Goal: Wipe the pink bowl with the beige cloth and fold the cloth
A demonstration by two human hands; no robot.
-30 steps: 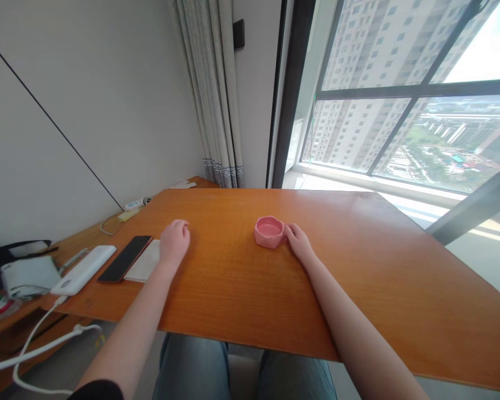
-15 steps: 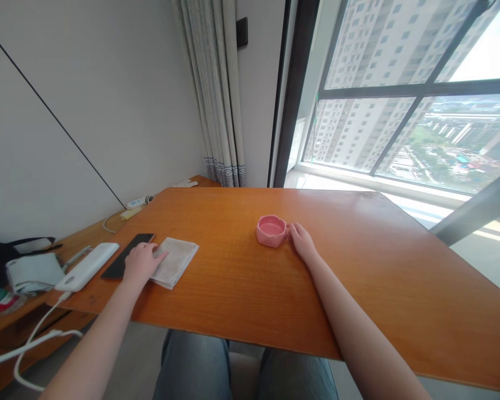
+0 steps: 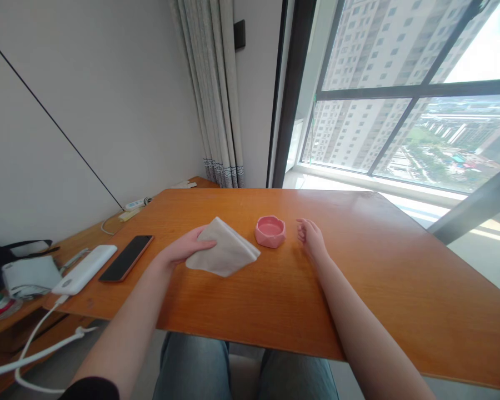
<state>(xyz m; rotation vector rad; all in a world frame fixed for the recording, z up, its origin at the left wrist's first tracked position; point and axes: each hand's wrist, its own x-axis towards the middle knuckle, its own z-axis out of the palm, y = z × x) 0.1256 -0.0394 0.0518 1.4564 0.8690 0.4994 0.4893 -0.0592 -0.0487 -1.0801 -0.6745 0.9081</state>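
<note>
A folded light-grey cloth (image 3: 224,249) is raised off the table in my left hand (image 3: 188,244), thumb on top and the other fingers hidden beneath it. Just right of the cloth, a pink faceted dish like an ashtray (image 3: 270,232) sits upright on the wooden table (image 3: 241,316). My right hand (image 3: 311,236) rests beside the dish on its right, apart from it. Its fingers are curled in, and nothing shows in them.
A dark-screened phone (image 3: 126,258) lies on the left of the table, beside a white power bank (image 3: 84,269) with a white cable (image 3: 37,339). A power strip (image 3: 137,204) lies farther back. A large window (image 3: 391,128) stands beyond the right side.
My left hand has picked up the cloth from beside the phone and carried it right, towards the dish. My right hand has let go of the dish's side and drawn slightly right.
</note>
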